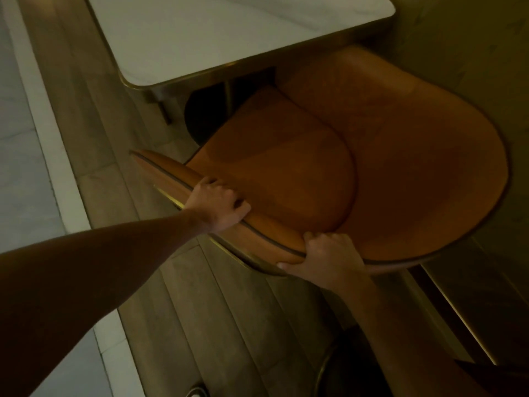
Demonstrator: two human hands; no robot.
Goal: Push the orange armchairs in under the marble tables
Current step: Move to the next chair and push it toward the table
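Observation:
An orange armchair with a curved shell back and a round seat cushion fills the middle of the view. Its front edge sits just under the near edge of a white marble table with a brass rim. My left hand grips the chair's near rim, fingers curled over the top edge. Further right on the same rim, my right hand clamps the edge, thumb underneath. The chair's legs are hidden beneath the shell.
The table's dark pedestal base shows under its near edge. A wall runs close along the chair's right side. Wood-plank flooring lies below me, with a pale tiled strip at the left.

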